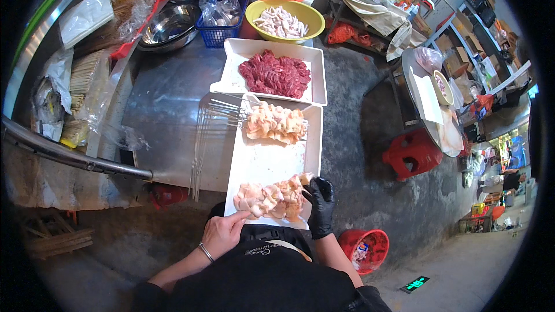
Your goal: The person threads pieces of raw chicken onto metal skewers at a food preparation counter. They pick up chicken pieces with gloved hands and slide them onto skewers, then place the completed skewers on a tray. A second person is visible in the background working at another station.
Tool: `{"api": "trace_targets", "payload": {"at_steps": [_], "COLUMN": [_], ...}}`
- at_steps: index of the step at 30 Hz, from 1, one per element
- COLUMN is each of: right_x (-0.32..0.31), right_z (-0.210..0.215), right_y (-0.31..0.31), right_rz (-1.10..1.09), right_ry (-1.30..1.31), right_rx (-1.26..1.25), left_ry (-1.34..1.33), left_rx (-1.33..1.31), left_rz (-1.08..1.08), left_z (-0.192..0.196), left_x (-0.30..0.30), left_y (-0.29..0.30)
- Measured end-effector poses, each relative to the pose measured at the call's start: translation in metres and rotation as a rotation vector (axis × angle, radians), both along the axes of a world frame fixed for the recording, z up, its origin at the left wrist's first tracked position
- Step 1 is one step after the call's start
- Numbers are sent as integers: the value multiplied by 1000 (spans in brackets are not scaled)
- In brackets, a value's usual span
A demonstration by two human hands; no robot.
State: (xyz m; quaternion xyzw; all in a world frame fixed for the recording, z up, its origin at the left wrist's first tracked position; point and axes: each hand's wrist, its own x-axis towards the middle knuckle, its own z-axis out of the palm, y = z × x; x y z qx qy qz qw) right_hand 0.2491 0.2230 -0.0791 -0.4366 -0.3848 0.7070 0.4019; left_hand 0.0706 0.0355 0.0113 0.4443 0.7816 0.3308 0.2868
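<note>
My bare left hand (222, 236), with a bracelet on the wrist, is closed at the left edge of a pile of pale raw meat slices (269, 199). Whatever its fingers pinch is hidden. A black glove covers my right hand (321, 205), whose fingertips are closed on a pale meat slice (304, 180) at the pile's right end. The pile lies in the near end of a white tray (263, 162). Farther up that tray, threaded pale meat (274, 122) rests on metal skewers, their bare ends pointing left. Loose metal skewers (199, 156) lie on the table left of the tray.
Beyond stands a second white tray (231, 58) with dark red meat (274, 75). Behind it are a yellow bowl (315, 23) of pale pieces, a blue basket (222, 34) and steel bowls (170, 26). A red bucket (370, 248) and red stool (411, 153) stand to the right.
</note>
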Motion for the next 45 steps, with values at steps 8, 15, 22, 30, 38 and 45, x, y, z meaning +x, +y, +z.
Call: {"api": "trace_targets", "payload": {"at_steps": [8,15,22,30,38,45], "right_x": [-11,-18,-28,-32,-53,-53], "right_z": [5,13,1,-4,27,26], "right_y": [10,12,2,-6,-27,-10], "right_rz": [192,292,438,574,533,350], "right_ry": [107,109,73,344,105,328], "right_rx": [-428,-428,-187,-460,-431,-478], "left_ry": [-133,-189,-199,-109,-94,-178], "left_rx": [-44,-62,3,66,-5,-12], "left_rz": [-4,29,3,40,18,44], "left_z": [2,-9,-21,-24,-25,-13], "left_x": [-1,-1,-3,-9,3,9], "left_y": [5,8,19,20,18,20]}}
